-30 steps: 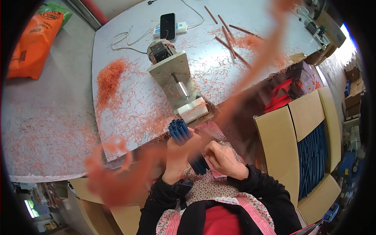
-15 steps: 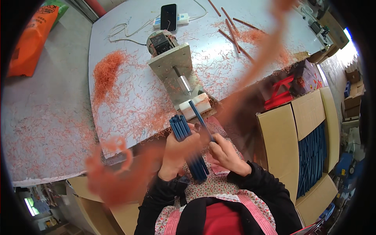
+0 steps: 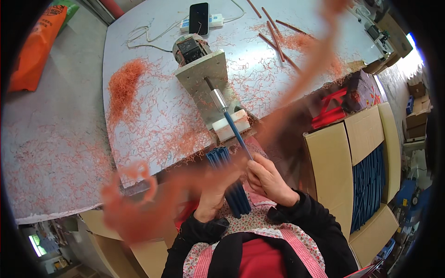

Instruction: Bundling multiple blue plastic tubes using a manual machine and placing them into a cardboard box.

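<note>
My right hand (image 3: 271, 178) is closed around the lower end of a single dark blue rod (image 3: 235, 129). The rod slants up across a white block (image 3: 223, 132), and its far tip meets a shiny metal sleeve (image 3: 218, 99) on the motor's shaft. My left hand (image 3: 212, 197) grips a bundle of several similar blue rods (image 3: 237, 200) just to the left, partly behind a blurred reddish strand. An upright grey plate (image 3: 202, 69) carries the motor (image 3: 189, 48) behind it.
Orange shavings (image 3: 125, 85) litter the white table (image 3: 162, 109). Several reddish-brown rods (image 3: 273, 39) lie at the back right, near a phone (image 3: 199, 18) and a power strip (image 3: 215, 20). To the right, a cardboard box (image 3: 327, 171) holds many blue rods. Blurred reddish strands (image 3: 139, 208) cover part of the view.
The single rod has moved up and away from me, so its tip now meets the metal sleeve. My left hand and the bundle have shifted slightly right and toward me.
</note>
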{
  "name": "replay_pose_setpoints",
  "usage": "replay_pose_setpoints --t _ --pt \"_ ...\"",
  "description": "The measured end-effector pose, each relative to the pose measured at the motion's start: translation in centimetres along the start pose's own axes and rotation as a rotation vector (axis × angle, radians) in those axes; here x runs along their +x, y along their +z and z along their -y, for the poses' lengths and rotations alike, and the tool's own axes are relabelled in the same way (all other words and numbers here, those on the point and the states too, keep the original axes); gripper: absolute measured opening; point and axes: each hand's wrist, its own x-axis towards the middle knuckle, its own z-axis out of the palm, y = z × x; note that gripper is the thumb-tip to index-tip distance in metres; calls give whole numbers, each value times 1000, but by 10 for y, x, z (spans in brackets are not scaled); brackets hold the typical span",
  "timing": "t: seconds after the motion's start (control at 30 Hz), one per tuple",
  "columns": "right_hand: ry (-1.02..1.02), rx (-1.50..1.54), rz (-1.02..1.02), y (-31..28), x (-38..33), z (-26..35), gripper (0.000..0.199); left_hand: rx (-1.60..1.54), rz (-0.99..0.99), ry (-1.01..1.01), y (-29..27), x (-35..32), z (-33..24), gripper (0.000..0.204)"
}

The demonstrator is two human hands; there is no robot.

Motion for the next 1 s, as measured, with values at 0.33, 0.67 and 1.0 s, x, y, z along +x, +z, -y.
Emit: replay_pose_setpoints --t 0.33,0.67,1.0 --pt "-36 -45 -41 5 8 -6 21 -4 -44 100 -2 2 0 23" --pt "-385 -591 -150 3 -15 -24 24 99 -148 188 25 18 -26 24" --pt "-180 -310 -111 4 -7 2 22 17 -83 241 22 22 -13 28"
